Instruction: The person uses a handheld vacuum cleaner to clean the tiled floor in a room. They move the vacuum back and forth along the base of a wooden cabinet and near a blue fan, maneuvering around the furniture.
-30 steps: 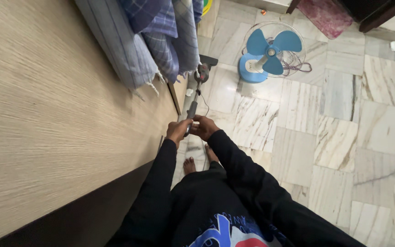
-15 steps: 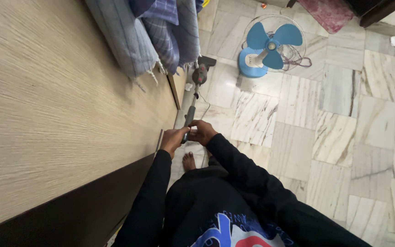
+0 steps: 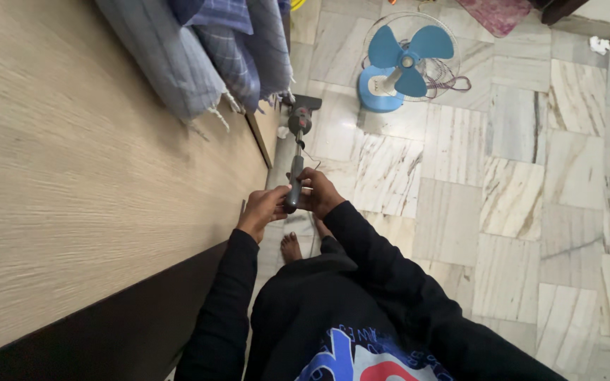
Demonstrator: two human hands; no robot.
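Grey stick vacuum (image 3: 295, 152) runs from both hands toward 12 o'clock, floor head beside the wooden bed base (image 3: 72, 176), likely kept close to work that edge. Left hand (image 3: 261, 212) and right hand (image 3: 319, 192) each have fingers clamped round the handle, two-handed for steering. Count: one vacuum, one blue fan (image 3: 404, 63) at 1 o'clock, one bare foot (image 3: 291, 248) visible, several folded blankets (image 3: 206, 49) at 11 o'clock
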